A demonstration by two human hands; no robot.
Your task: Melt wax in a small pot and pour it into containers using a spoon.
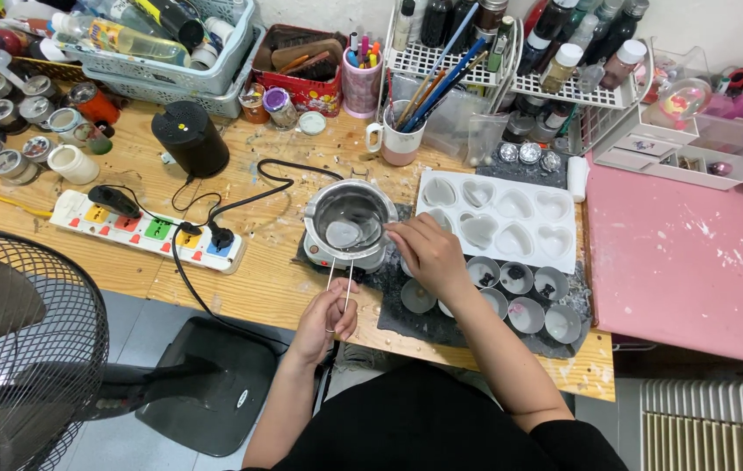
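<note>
A wooden table [241,283] is seen, crowded with things; a white heart mould [498,214] lies just right of the metal pot [351,218]; the pot's wire handle [341,283] is pinched tight by the left hand [328,316]; the pot's rim is touched by the right hand [428,253], its fingers curled.

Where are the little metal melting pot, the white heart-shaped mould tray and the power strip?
metal melting pot [351,218], head view, on its shiny inner wall.
white heart mould tray [497,228], head view, flat between hearts.
power strip [127,234], head view, white top face.
</note>
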